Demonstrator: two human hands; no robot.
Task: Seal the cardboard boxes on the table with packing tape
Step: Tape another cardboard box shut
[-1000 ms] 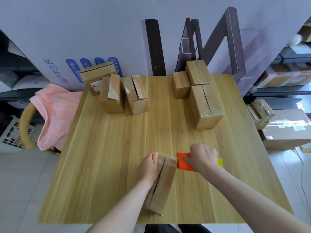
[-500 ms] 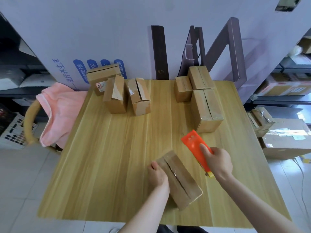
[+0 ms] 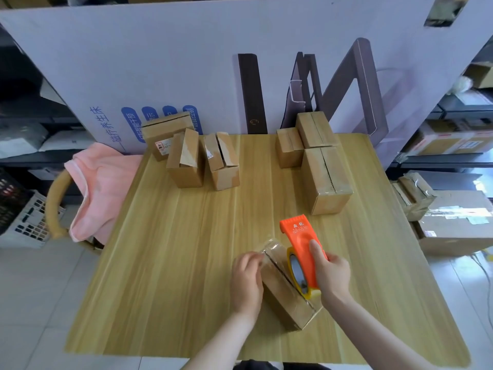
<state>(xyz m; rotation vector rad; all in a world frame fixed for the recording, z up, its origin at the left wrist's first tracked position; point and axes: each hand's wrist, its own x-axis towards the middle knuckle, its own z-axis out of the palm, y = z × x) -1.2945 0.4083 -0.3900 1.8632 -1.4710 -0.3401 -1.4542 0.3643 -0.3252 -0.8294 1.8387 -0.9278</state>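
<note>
A small cardboard box [image 3: 285, 297] lies slanted near the front of the wooden table [image 3: 170, 263], its top seam showing. My left hand [image 3: 246, 283] rests on the box's left side, and its fingers pinch a clear strip of tape at the far end. My right hand [image 3: 332, 276] grips an orange tape dispenser [image 3: 301, 244] with a yellow-cored roll, held over the box's right edge. Three more boxes [image 3: 186, 158] stand at the back left and three boxes [image 3: 324, 177] at the back right.
A large white printed cardboard sheet [image 3: 213, 62] stands upright behind the table. A pink cloth [image 3: 98, 188] hangs over a chair at the left. More boxes [image 3: 450, 222] sit on the floor at the right, a white crate [image 3: 24, 222] at the far left.
The right hand has brought the dispenser down over the box's right edge. The left hand has shifted along the box's left side and now pinches a pulled tape strip.
</note>
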